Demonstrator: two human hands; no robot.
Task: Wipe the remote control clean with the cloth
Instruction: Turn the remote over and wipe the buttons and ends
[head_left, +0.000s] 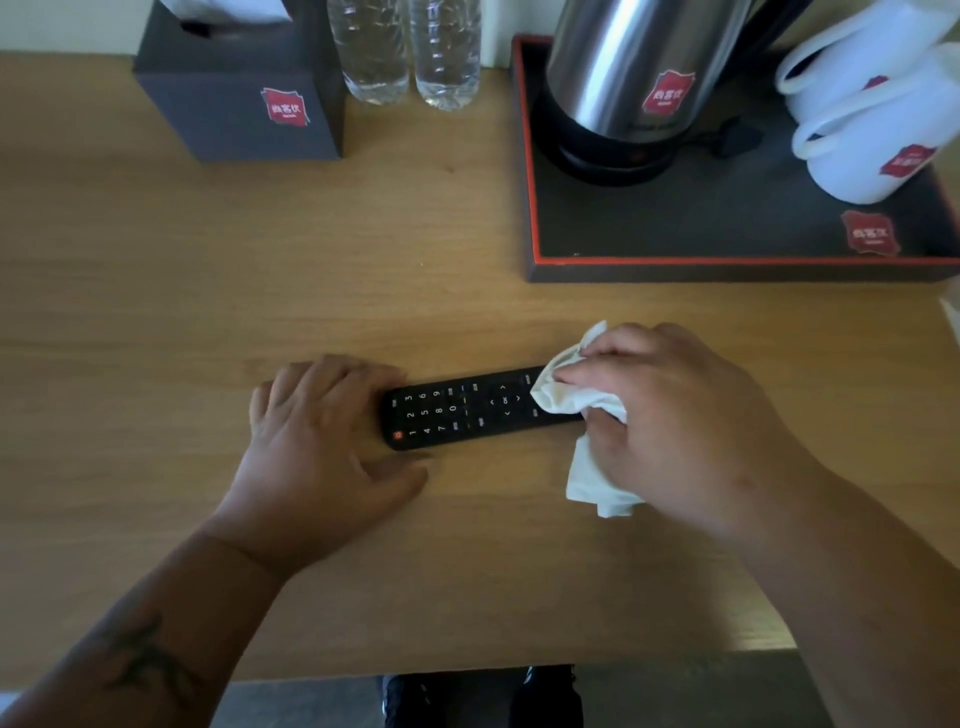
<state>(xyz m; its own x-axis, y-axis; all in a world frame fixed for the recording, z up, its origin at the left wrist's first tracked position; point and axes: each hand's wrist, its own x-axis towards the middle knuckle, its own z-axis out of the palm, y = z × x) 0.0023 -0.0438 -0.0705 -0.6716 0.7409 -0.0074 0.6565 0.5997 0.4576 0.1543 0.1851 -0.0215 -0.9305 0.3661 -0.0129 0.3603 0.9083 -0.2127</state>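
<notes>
A black remote control (457, 410) lies flat on the wooden table (260, 291), buttons up, its long axis running left to right. My left hand (322, 441) holds its left end, fingers on the far side and thumb on the near side. My right hand (670, 415) grips a crumpled white cloth (582, 400) and presses it on the remote's right end, which is hidden under the cloth. A loose corner of the cloth hangs below my right palm onto the table.
A dark tissue box (244, 98) and two clear water bottles (405, 52) stand at the back left. At the back right a black tray with a red rim (727, 260) carries a steel kettle (639, 78) and two white mugs (872, 114). The table's front edge runs near the bottom.
</notes>
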